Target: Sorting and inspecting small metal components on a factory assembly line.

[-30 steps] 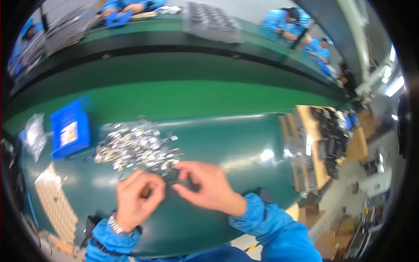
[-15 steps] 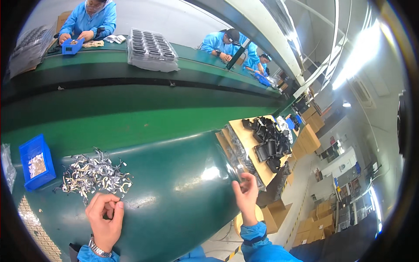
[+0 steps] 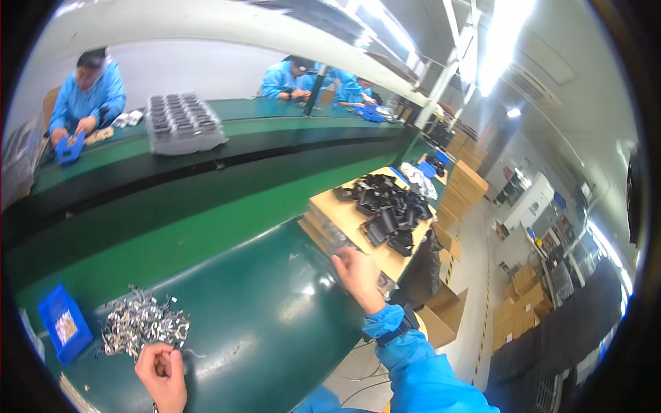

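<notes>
On the green worktop, a heap of short wired connectors lies at the left. My left hand is at the heap's near edge, thumb and fingers pinched together. A thin dark wire shows beside its fingertips, but what the pinch holds is too small to make out. My right hand reaches to the near left side of a board stack, its fingers loosely bent and nothing visible in them. Black plastic housings are piled on the top board. Clear plastic wrap shows between the stack's layers, close to my right fingers.
A blue bin with small pale parts stands left of the heap. Across the green line, co-workers in blue work behind a stack of black-celled trays. An open cardboard box sits on the floor at the right.
My view has swung to the right and up. My right hand has gone from beside the stack, thumb and finger apart, to the stack's side. My left hand stays pinched near the heap.
</notes>
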A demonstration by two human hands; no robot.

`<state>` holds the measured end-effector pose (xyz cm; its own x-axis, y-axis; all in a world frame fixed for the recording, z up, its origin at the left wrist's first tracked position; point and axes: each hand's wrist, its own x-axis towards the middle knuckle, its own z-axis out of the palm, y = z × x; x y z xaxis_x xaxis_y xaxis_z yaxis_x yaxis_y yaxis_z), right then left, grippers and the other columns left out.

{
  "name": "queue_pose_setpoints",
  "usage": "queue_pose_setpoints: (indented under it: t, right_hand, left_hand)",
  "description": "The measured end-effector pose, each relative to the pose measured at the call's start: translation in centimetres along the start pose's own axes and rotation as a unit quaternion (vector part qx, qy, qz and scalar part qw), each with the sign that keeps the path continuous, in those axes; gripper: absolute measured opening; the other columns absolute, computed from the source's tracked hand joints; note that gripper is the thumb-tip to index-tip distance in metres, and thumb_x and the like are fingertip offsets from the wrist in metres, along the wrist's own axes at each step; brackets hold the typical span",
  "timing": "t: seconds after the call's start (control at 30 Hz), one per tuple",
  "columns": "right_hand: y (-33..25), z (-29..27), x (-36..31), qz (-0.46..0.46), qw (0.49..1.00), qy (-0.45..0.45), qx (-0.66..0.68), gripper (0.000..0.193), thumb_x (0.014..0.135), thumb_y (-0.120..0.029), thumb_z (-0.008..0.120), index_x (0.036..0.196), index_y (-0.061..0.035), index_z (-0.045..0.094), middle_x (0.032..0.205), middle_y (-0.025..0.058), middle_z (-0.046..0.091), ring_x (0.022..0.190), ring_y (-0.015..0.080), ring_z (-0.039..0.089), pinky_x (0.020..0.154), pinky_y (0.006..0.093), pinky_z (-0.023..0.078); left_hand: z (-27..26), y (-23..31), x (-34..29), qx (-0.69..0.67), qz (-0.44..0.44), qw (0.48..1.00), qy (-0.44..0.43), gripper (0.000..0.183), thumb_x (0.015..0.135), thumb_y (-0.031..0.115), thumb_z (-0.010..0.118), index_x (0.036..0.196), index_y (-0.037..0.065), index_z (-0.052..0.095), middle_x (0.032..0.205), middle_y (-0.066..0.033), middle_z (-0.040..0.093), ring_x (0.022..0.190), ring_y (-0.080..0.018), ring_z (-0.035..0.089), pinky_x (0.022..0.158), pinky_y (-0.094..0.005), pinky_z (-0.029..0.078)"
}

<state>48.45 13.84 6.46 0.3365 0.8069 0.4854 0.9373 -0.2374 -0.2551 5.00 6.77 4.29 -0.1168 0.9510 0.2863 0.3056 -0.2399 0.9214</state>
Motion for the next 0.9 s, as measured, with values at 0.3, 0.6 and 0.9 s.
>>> queue_pose_setpoints:
  t: [0.3, 0.6, 0.9]
  right_hand:
    - [-0.8, -5.7, 7.7, -0.1, 0.97, 0.111, 0.193, 0.017, 0.096, -0.02, 0.064, 0.091, -0.0045, 0.069, 0.081, 0.0115, 0.07, 0.069, 0.0283, 0.069, 0.065, 0.0367, 0.055]
    - [14.0, -7.1, 18.6, 0.065, 0.911, 0.321, 0.249, 0.028, 0.104, -0.025, 0.053, 0.1, -0.0013, 0.069, 0.072, 0.0066, 0.069, 0.056, 0.014, 0.065, 0.054, 0.0293, 0.051]
    - [21.1, -5.7, 17.6, 0.246, 0.946, 0.205, 0.052, 0.034, 0.091, -0.035, 0.065, 0.083, -0.0029, 0.072, 0.078, 0.0156, 0.074, 0.081, 0.0297, 0.074, 0.073, 0.0457, 0.056]
  left_hand:
    - [-0.2, -0.6, -0.3, -0.015, -0.011, 1.0, 0.001, 0.009, 0.097, 0.008, 0.068, 0.1, 0.0, 0.065, 0.077, 0.0038, 0.056, 0.067, -0.003, 0.046, 0.058, -0.0199, 0.037]
    - [-0.3, -0.1, -0.1, -0.011, -0.012, 1.0, 0.025, 0.006, 0.097, 0.007, 0.067, 0.099, 0.001, 0.066, 0.078, 0.0046, 0.056, 0.067, -0.0023, 0.047, 0.058, -0.019, 0.036]
    - [0.1, -0.7, -0.1, -0.034, -0.02, 0.999, 0.022, 0.003, 0.096, 0.005, 0.066, 0.096, 0.002, 0.066, 0.077, 0.0067, 0.052, 0.065, -0.001, 0.044, 0.057, -0.0184, 0.033]
